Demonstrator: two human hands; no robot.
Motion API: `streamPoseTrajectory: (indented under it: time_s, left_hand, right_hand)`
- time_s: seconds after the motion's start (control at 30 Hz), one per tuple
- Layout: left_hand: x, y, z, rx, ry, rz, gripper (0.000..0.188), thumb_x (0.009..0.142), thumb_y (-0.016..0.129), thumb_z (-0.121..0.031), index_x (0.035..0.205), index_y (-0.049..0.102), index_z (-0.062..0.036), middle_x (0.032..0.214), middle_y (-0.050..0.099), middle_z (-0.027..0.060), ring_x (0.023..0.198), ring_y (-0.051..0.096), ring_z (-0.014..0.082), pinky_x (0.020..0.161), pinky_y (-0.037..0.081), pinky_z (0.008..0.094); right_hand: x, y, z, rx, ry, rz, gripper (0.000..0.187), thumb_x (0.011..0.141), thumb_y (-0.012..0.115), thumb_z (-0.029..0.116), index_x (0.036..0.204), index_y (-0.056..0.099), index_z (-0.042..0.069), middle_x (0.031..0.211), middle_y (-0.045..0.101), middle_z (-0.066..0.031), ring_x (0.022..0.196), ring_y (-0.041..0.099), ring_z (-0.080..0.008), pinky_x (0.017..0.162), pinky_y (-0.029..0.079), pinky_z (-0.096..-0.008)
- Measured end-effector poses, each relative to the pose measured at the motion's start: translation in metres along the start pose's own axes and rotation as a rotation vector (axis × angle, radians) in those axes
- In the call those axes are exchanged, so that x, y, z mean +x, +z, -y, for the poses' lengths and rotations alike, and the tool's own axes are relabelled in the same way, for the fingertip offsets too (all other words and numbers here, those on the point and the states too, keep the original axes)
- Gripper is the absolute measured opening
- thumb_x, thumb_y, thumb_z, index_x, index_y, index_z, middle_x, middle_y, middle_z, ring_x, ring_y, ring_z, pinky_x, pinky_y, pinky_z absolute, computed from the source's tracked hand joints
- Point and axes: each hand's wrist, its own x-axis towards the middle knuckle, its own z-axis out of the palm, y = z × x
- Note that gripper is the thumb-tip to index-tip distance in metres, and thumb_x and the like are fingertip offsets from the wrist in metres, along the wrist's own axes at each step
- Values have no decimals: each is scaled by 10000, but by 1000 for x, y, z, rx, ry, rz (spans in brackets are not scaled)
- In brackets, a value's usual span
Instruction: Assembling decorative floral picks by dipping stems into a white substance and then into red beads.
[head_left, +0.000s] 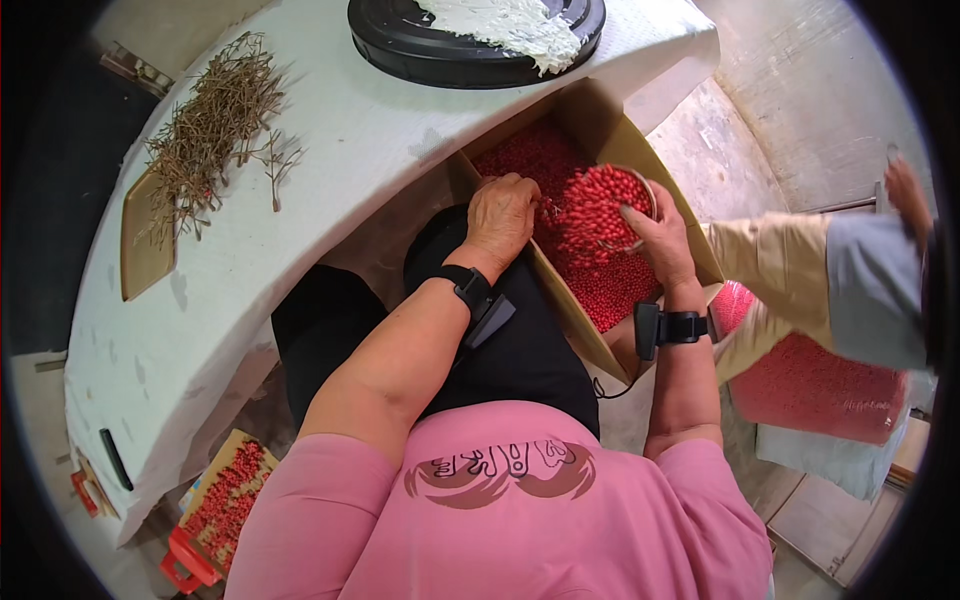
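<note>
My right hand (668,238) grips the rim of a small round bowl (648,190), its thumb over the near side. Elongated red berry-like pieces (603,205) heap above the rim. The bowl is held over an open cardboard box (565,300), which rests by my lap and holds a deep layer of small red beads or berries (600,290). At the box's left wall is my left hand (503,215), fingers bent and closed near the red pieces. Whatever its fingertips pinch is hidden from view.
A white-covered table (330,120) curves ahead, bearing dry brown twigs (225,110), a tan tray (145,235) and a black round lid (430,60) smeared white. Red pieces fill a crate (228,500) at lower left. Beside a co-worker's leg (775,270) stands a large red bag (820,390).
</note>
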Motion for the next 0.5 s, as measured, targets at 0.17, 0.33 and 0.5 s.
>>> streamPoseTrajectory:
  time_s: [0.17,0.33,0.5]
  left_hand:
    - [0,-2,-3,51,-25,19,100,750,711,-70,834,660,-88,807,633,95,812,623,323,777,503,419]
    - [4,4,-1,8,-18,23,89,755,710,-80,831,664,-89,782,645,90,807,624,318,787,495,405]
    - [4,4,0,-18,-43,56,81,767,707,-89,840,672,-90,795,669,89,809,627,315,812,484,391]
  right_hand:
    - [18,33,7,-895,-374,-263,524,816,727,300,1249,535,76,1111,615,-142,971,632,-311,899,518,-375]
    - [52,7,-100,-1052,152,-159,596,788,717,414,1269,543,109,1190,584,-240,1063,594,-398,910,495,-444]
    - [41,-7,-205,-1084,526,283,523,890,599,335,1351,490,115,1189,630,-186,1053,631,-378,893,522,-428]
